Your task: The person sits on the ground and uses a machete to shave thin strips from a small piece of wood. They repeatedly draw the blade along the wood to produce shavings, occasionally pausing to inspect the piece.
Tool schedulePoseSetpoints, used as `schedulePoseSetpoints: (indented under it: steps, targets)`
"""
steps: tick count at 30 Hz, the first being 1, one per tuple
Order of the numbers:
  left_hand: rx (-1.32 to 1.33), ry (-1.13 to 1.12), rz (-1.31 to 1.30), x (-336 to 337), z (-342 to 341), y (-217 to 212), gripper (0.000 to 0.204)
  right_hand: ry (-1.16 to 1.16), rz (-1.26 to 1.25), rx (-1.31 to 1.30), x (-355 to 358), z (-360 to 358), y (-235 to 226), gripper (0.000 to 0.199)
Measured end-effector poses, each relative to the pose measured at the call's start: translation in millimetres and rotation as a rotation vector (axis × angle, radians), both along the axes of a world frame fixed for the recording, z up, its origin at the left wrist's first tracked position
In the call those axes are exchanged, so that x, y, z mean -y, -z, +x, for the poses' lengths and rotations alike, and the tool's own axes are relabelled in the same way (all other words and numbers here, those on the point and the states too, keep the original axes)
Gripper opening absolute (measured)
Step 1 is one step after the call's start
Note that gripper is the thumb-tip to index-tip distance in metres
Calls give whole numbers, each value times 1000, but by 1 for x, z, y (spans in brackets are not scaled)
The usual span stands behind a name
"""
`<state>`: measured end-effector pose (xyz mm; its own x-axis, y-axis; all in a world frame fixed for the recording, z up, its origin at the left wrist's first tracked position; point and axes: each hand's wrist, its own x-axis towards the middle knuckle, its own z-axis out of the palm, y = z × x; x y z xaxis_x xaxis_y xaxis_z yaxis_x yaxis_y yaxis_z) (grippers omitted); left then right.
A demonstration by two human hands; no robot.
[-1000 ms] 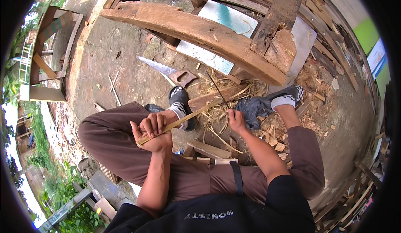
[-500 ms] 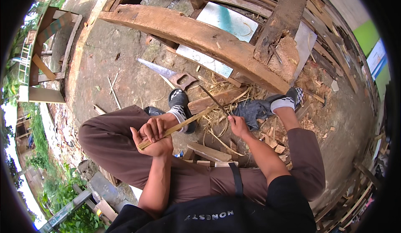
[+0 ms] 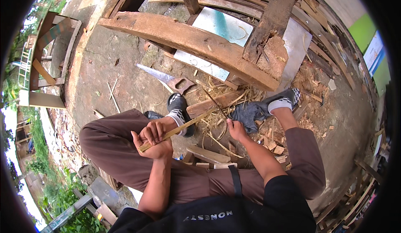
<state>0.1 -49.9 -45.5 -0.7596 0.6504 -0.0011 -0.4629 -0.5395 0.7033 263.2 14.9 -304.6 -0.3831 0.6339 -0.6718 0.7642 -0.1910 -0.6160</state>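
Note:
My left hand (image 3: pixel 156 141) is closed around the near end of a thin yellowish wooden strip (image 3: pixel 190 123), which slants away up and to the right. In my right hand (image 3: pixel 237 129) is the handle of a knife (image 3: pixel 214 99) with a long, narrow, dark blade. That blade crosses the strip near its far end; whether it cuts into it I cannot tell. Beneath the far end lies a reddish-brown wood block (image 3: pixel 211 103), amid curly pale shavings (image 3: pixel 215 128). My right fingers hide most of the knife's handle.
A handsaw (image 3: pixel 167 79) lies on the ground beyond my left shoe (image 3: pixel 177 108). A heavy wooden beam frame (image 3: pixel 188 37) spans the far side. Grey cloth (image 3: pixel 249 115) and wood chips are near my right foot (image 3: pixel 284 101). Short offcuts (image 3: pixel 209 154) lie between my legs.
My right hand has drawn slightly back toward me and left, and the knife's blade has slid down along the strip a little. My left hand keeps its grip. The view has shifted slightly.

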Motion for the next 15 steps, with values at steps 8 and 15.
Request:
schedulePoseSetpoints:
  steps: [8, 15]
  targets:
    - [12, 29, 21, 5, 0, 0, 67, -112, 55, -106, 11, 10, 2, 61]
    - [40, -23, 3, 0, 1, 0, 67, -104, 29, -72, 7, 17, 2, 60]
